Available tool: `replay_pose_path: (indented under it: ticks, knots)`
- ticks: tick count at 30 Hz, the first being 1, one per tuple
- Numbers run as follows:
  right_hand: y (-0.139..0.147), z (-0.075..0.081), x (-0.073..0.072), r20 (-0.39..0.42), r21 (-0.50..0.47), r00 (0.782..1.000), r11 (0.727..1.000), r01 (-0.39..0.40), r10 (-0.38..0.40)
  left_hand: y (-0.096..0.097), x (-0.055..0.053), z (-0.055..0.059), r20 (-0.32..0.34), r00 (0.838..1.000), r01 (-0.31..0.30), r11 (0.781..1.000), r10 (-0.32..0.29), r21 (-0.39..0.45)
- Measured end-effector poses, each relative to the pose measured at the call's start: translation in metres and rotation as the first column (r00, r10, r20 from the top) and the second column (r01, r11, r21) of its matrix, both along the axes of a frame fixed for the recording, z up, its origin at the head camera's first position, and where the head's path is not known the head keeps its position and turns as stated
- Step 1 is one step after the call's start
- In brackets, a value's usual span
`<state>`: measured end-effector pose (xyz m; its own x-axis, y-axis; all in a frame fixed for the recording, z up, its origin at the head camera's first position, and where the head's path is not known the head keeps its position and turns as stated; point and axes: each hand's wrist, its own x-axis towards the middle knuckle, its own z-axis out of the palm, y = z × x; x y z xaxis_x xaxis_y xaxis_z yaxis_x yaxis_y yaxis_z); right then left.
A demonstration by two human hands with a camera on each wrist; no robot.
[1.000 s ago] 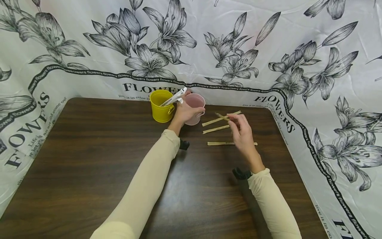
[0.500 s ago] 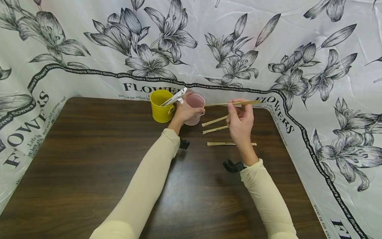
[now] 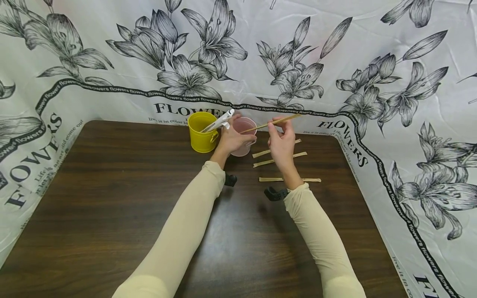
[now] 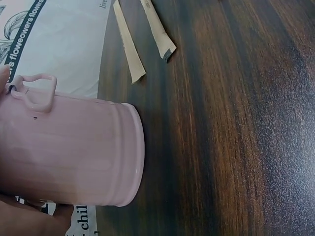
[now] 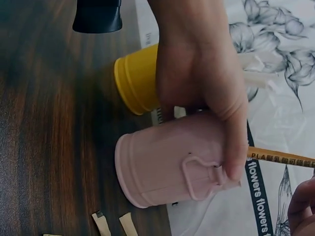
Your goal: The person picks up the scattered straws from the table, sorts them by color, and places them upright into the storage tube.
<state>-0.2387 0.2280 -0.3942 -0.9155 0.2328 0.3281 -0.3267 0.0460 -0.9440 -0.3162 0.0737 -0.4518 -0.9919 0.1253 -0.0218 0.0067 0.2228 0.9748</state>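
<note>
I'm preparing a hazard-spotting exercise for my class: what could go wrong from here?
The slanted stick in the right hand reaches across the mouth of the pink bucket, so it may catch on the edge or bump the left hand gripping that bucket. The left hand is also close to the white sticks leaning out of the yellow bucket, and might knock them.

Our left arm [image 3: 185, 219] extends from seven o'clock, our left hand [image 3: 231, 140] gripping; our right arm [image 3: 322, 236] slants in from five o'clock, our right hand [image 3: 282, 145] pinching.
</note>
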Motion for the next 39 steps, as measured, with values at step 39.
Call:
replay_pose_path:
  ticks: [39]
  knots:
    - [0.098,-0.096,0.057,0.54,0.708,0.841,0.565,-0.423,-0.047,-0.002,0.002,0.001,-0.009,1.0,0.026,1.0,-0.026,-0.01]
